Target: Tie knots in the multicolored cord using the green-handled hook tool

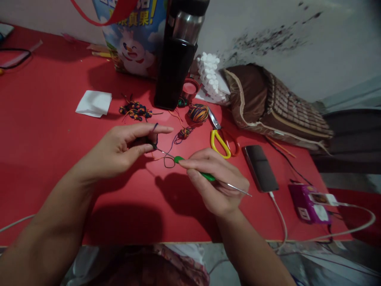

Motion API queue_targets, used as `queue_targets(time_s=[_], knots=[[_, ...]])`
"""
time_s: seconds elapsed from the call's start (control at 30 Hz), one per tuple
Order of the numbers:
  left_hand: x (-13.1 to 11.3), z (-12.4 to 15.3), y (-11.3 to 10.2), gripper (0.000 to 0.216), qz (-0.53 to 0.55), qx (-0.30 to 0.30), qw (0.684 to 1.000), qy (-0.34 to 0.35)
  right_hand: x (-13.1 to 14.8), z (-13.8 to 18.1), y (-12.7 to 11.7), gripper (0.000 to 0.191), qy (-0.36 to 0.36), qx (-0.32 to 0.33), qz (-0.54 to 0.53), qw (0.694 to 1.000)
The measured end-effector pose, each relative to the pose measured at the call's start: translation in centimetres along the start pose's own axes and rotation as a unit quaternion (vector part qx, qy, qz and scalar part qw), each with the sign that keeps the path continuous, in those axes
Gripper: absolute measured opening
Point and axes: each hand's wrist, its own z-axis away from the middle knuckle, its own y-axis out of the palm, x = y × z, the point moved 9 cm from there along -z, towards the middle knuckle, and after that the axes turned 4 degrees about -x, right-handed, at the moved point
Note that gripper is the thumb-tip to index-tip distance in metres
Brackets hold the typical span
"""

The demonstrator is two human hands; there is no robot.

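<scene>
My right hand [214,180] is closed around a green-handled crochet hook [205,174], whose metal tip points left toward my left hand [125,149]. That hand pinches a small dark piece of crochet work [149,141] between thumb and fingers, with the multicoloured yarn [169,159] looped over the index finger. The thread trails back across the red table [44,131] to a small yarn ball [198,113]. A finished multicoloured piece [135,111] lies behind my left hand.
Yellow-and-red scissors [222,139] and a phone [261,167] on a charging cable lie to the right, beside a purple power strip [308,202]. A black flask [175,59], a printed bag [133,35], a white tissue [94,103] and a brown cushion [276,107] stand behind.
</scene>
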Motion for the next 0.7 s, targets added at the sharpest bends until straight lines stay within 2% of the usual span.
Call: queue_targets(time_s=[0.23, 0.33, 0.43, 0.53, 0.63, 0.7], knots=[[-1.4, 0.6, 1.3, 0.05, -0.087, 0.07, 0.982, 0.152, -1.3, -0.3, 0.2, 0.032, 0.053, 0.015, -0.071, 0.996], [-1.5, 0.9, 2.0, 0.054, -0.099, 0.101, 0.973, 0.18, -2.5, -0.1, 0.2, 0.029, 0.104, 0.018, -0.114, 0.988], [-0.9, 0.7, 2.3, 0.058, -0.067, 0.102, 0.985, 0.118, -3.5, 0.3, -0.3, 0.025, 0.14, -0.007, -0.144, 0.98], [0.5, 0.4, 2.0, 0.053, 0.04, 0.053, 0.998, 0.004, -3.7, 0.6, -1.0, 0.021, 0.142, -0.03, -0.142, 0.979], [1.9, 0.2, 1.7, 0.046, 0.166, -0.02, 0.983, -0.075, -3.5, 0.6, -1.5, 0.02, 0.133, -0.056, -0.133, 0.981], [2.5, 0.2, 2.0, 0.045, 0.217, -0.037, 0.97, -0.099, -3.6, 0.7, -1.7, 0.019, 0.137, -0.07, -0.13, 0.98]])
